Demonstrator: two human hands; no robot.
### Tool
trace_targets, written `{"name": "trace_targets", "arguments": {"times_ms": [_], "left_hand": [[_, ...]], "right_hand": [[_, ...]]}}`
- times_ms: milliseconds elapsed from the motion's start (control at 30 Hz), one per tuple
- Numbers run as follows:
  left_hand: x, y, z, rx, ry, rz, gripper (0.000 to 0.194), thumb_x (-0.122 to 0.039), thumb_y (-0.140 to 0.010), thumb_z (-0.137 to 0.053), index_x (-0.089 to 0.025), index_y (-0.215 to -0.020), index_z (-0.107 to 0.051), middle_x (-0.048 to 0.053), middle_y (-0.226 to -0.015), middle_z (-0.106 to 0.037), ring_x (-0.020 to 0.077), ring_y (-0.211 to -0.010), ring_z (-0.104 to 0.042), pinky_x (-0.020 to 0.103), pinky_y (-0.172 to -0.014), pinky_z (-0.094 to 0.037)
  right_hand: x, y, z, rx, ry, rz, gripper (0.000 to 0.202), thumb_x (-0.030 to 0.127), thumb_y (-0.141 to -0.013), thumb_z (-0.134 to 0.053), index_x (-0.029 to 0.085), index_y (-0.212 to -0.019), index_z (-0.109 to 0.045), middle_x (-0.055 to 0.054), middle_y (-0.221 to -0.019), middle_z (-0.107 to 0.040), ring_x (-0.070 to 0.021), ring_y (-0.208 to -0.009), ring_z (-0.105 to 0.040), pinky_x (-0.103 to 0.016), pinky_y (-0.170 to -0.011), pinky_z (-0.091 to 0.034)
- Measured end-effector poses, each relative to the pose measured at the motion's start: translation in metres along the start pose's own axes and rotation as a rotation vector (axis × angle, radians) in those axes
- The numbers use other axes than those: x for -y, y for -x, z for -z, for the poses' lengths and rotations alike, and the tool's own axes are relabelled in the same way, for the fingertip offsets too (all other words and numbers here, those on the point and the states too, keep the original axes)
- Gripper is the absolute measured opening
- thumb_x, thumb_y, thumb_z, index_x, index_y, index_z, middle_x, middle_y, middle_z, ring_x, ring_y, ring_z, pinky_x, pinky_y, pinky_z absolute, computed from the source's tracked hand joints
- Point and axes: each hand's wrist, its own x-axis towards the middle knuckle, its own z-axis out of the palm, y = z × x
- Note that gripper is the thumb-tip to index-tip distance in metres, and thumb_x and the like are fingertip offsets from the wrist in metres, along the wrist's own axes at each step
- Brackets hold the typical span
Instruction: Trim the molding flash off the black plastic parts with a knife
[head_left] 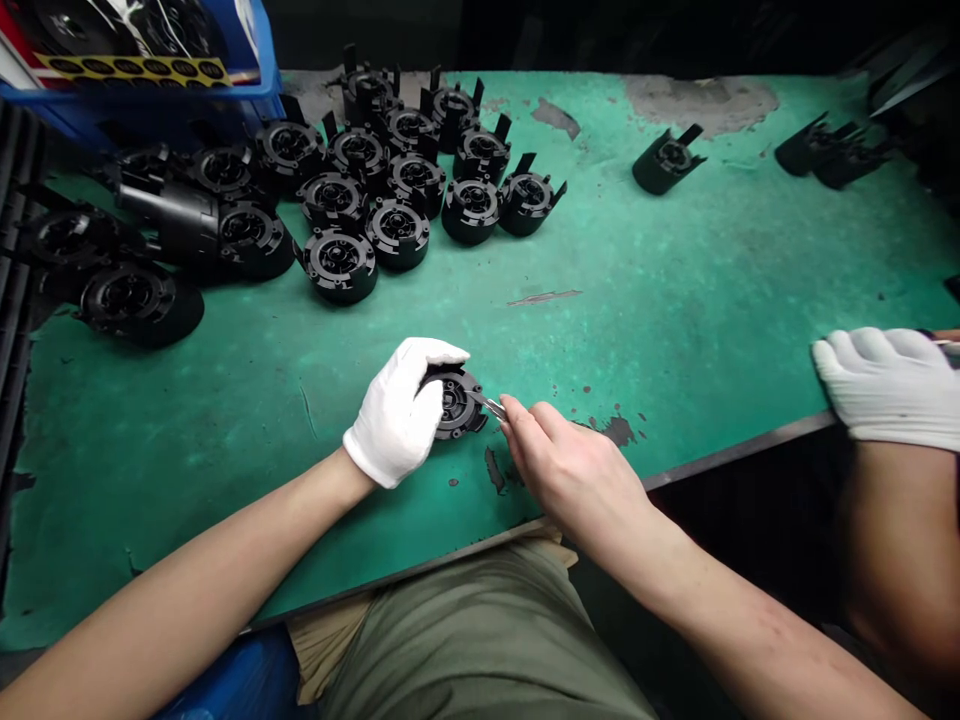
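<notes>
In a white glove, my left hand (401, 410) is wrapped round a round black plastic housing (456, 402) just above the green table. The housing's ribbed, ringed face is turned up, and part of its left side is hidden by the glove. My bare right hand (574, 460) is closed on a slim metal craft knife (493, 408). The knife's thin tip reaches over the right part of the housing's face; whether it touches the plastic I cannot tell.
Several similar black housings (341, 262) stand grouped at the back left of the green table (600, 330). One housing (666, 160) stands apart at the back right. A blue crate (262, 60) is at the upper left. Another person's gloved hand (892, 385) rests near the right edge.
</notes>
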Motion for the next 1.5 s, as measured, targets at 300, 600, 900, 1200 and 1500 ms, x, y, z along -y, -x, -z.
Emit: {"name": "trace_targets", "arguments": {"times_ms": [300,600,900,1200,1500], "left_hand": [[0.001,0.000,-0.004,0.004,-0.046,0.014,0.041,-0.004,-0.091,-0.044,-0.015,-0.123,-0.067,0.010,-0.120,-0.072,0.0194,-0.115,-0.071,0.037,-0.108,-0.060],[0.001,0.000,-0.006,-0.004,-0.034,0.000,0.043,-0.004,-0.090,-0.041,-0.016,-0.121,-0.068,0.008,-0.119,-0.075,0.0195,-0.114,-0.073,0.038,-0.107,-0.061],[0.002,0.000,-0.006,0.008,-0.032,0.018,0.045,-0.004,-0.089,-0.041,-0.018,-0.122,-0.068,0.008,-0.121,-0.075,0.0204,-0.115,-0.072,0.039,-0.108,-0.061],[0.002,0.001,-0.004,0.012,-0.043,-0.014,0.046,-0.003,-0.089,-0.041,-0.016,-0.123,-0.068,0.008,-0.121,-0.075,0.0199,-0.115,-0.072,0.038,-0.108,-0.060],[0.001,0.002,-0.007,-0.004,-0.042,-0.001,0.043,-0.006,-0.091,-0.041,-0.017,-0.123,-0.068,0.009,-0.121,-0.075,0.0209,-0.116,-0.072,0.040,-0.108,-0.060]], "right_hand": [[-0.006,-0.005,0.016,0.148,0.048,0.006,0.029,0.011,-0.101,-0.057,0.013,-0.129,-0.066,-0.001,-0.081,-0.060,-0.0133,-0.058,-0.050,-0.036,-0.052,-0.019],[-0.025,-0.023,0.029,0.350,0.011,0.148,0.035,0.002,-0.092,-0.055,0.013,-0.125,-0.060,-0.003,-0.086,-0.062,-0.0159,-0.063,-0.055,-0.036,-0.054,-0.023],[-0.041,-0.030,0.027,0.413,0.036,0.258,0.040,0.001,-0.092,-0.053,0.011,-0.130,-0.059,-0.006,-0.088,-0.065,-0.0163,-0.062,-0.055,-0.036,-0.054,-0.018],[-0.055,-0.038,0.026,0.381,0.052,0.405,0.044,-0.001,-0.091,-0.049,0.007,-0.134,-0.057,-0.006,-0.089,-0.064,-0.0174,-0.064,-0.058,-0.035,-0.052,-0.018],[-0.058,-0.033,0.024,0.320,0.040,0.435,0.045,0.000,-0.092,-0.047,0.007,-0.136,-0.055,-0.005,-0.087,-0.062,-0.0155,-0.062,-0.055,-0.035,-0.052,-0.018]]}}
